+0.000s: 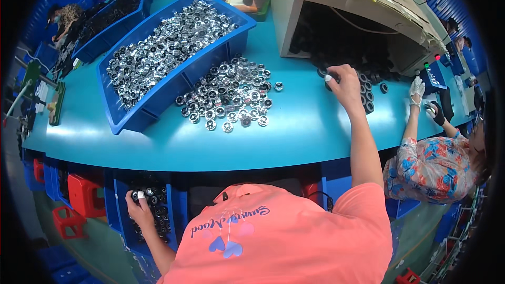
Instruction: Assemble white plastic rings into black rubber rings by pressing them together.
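Right hand [344,85] pinching small black rings [368,94], left hand [138,206] gripping dark assembled parts [157,205] in low bin

One head-worn fisheye view looks steeply down, close over the teal worktable [294,131].

Teal workbench [294,126] bearing a blue bin [158,92] of silver round parts, a loose pile of silver parts [229,94], black rings [368,92], and an open cardboard box [342,16].
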